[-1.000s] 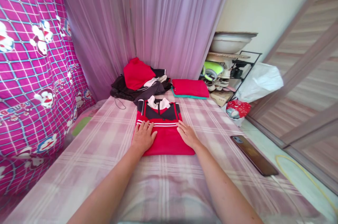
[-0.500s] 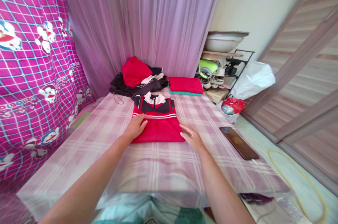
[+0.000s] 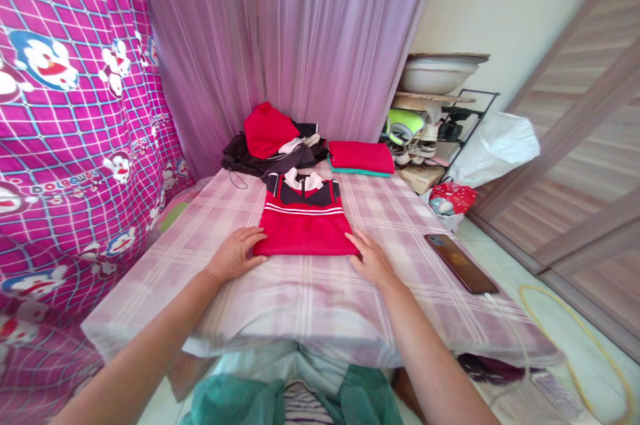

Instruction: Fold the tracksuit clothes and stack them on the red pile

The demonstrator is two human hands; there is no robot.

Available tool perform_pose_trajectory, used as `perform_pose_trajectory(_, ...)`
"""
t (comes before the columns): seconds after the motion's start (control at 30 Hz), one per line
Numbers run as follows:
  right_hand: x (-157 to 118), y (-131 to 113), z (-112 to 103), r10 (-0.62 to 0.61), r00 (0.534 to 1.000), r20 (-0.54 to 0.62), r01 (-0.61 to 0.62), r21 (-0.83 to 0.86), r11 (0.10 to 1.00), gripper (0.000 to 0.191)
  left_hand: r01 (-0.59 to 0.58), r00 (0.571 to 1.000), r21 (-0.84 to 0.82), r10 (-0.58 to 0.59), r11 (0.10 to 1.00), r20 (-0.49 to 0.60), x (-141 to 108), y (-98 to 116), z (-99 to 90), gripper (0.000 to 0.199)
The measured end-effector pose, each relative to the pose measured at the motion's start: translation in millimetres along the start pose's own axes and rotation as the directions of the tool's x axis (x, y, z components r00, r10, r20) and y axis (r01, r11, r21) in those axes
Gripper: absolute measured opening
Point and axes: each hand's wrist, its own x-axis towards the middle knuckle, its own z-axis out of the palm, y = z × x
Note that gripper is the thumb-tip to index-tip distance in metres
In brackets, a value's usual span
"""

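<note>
A red shirt point(image 3: 307, 231) with a navy yoke, white stripes and a white collar lies folded flat on the table, collar at the far end. My left hand point(image 3: 235, 253) is at its near left corner, fingertips touching the side edge and thumb by the bottom edge. At the near right corner, my right hand point(image 3: 373, 259) touches the fabric in much the same way. Both hands have thumb and fingers apart, neither visibly closed round the cloth.
Behind the shirt is a heap of dark and red clothes point(image 3: 273, 138). A folded red and green stack point(image 3: 363, 157) sits to its right. A phone point(image 3: 460, 263) on a white cable lies near the right edge of the checked tablecloth point(image 3: 300, 305). Beyond stands a shoe rack point(image 3: 470, 119).
My left hand has slid off the shirt's front to its near left corner. My right hand stays by the right edge, slightly nearer the corner. The camera view has shifted a little.
</note>
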Motion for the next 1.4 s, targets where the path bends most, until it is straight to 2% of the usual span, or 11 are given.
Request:
perform_pose_trajectory(0.2, 0.4, -3.7, -4.4, -0.055, 0.998, -0.038, 0.052, -0.073, 0.996, 0.049, -0.005, 0.998, 0.072, 0.001, 0.997, 0.059, 5.4, 3.0, -6.2, 0.041)
perform_pose_trajectory(0.47, -7.9, -16.0, -11.1, -0.133, 0.99, -0.042, 0.131, -0.035, 0.991, 0.045, -0.041, 0.998, 0.064, 0.038, 0.997, 0.04, -2.3, -0.2, -11.7, 0.044)
perform_pose_trajectory(0.63, -16.0, -18.4, -16.6, -0.111, 0.994, 0.012, 0.111, 0.01, 0.994, 0.049, -0.026, 0.996, 0.048, 0.022, 0.999, 0.082, -3.1, 2.9, -18.9, 0.048)
perform_pose_trajectory(0.77, -2.4, -29.2, -28.1, -0.013, 1.0, 0.01, 0.012, 0.075, 0.997, 0.052, 0.008, 0.999, 0.082, -0.011, 0.997, 0.039, 23.9, 11.3, -22.1, 0.049)
perform_pose_trajectory(0.83, 17.4, -44.8, -30.5, 0.05, 0.999, -0.018, -0.048, 0.074, 0.996, 0.052, 0.076, 0.997, 0.137, -0.078, 0.988, 0.008, 47.5, 20.9, -15.0, 0.05)
perform_pose_trajectory(0.93, 55.0, -77.3, -23.2, 0.131, 0.991, -0.025, -0.132, -0.03, 0.991, 0.051, 0.18, 0.982, 0.221, -0.187, 0.959, 0.012, 82.1, 39.6, 7.0, 0.053)
perform_pose_trajectory(1.0, 75.3, -97.4, -12.2, 0.112, 0.993, 0.039, -0.107, -0.106, 0.989, 0.053, 0.245, 0.966, 0.262, -0.258, 0.933, 0.016, 96.3, 49.4, 23.7, 0.054)
perform_pose_trajectory(1.07, 86.2, -109.1, -0.3, 0.091, 0.983, 0.161, -0.065, -0.157, 0.985, 0.053, 0.305, 0.946, 0.294, -0.325, 0.906, 0.019, 101.2, 53.4, 37.0, 0.055)
perform_pose_trajectory(1.17, 87.0, -106.2, 11.0, 0.175, 0.942, 0.286, -0.123, -0.191, 0.974, 0.055, 0.335, 0.932, 0.303, -0.36, 0.892, 0.03, 97.7, 50.1, 46.0, 0.057)
perform_pose_trajectory(1.4, 69.8, -66.9, 9.8, 0.344, 0.9, 0.268, -0.319, -0.133, 0.938, 0.058, 0.319, 0.937, 0.28, -0.345, 0.905, 0.047, 93.1, 42.7, 41.8, 0.056)
